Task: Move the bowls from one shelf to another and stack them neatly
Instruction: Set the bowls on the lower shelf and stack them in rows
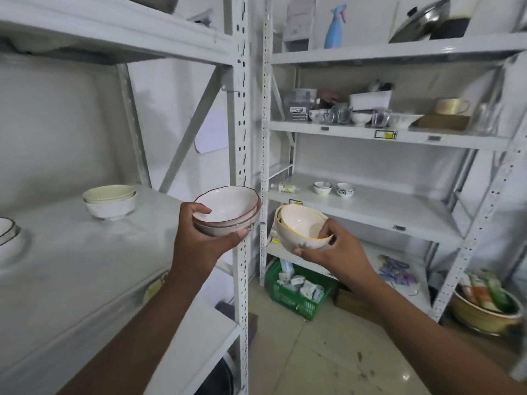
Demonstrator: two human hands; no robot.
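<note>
1. Left hand (199, 238): raised in front of the white upright post (241, 138) between the two racks, forearm reaching up from the lower left. It grasps a nested pair of brown-rimmed bowls (228, 212), thumb hooked over the near rim, fingers curled under the base. The pair is held nearly level, clear of any shelf.

2. Right hand (339, 249): raised beside the left, forearm entering from the lower right. It grasps a nested pair of yellow-rimmed bowls (299, 226), thumb inside the near rim, fingers beneath the lower bowl. This pair tilts with its opening toward the camera. The two held pairs are near each other but apart.

3. Left shelf (71, 266): carries a stack of cream bowls (109, 202) toward the back, and dark-rimmed white bowls (8, 235) at the left edge, partly cut off by the frame.

4. Right rack, middle shelf (370, 206): two small patterned bowls (333, 189) standing side by side, with a small bottle (285, 187) lying to their left.

5. Right rack, upper shelves: assorted cups and glassware (356, 112) on one level; a blue spray bottle (336, 27) and a metal pan lid (422, 19) on the level above.

6. Floor (328, 352): a green crate (296, 292) of small packets under the right rack, and a yellow pot (484, 312) at the far right.
</note>
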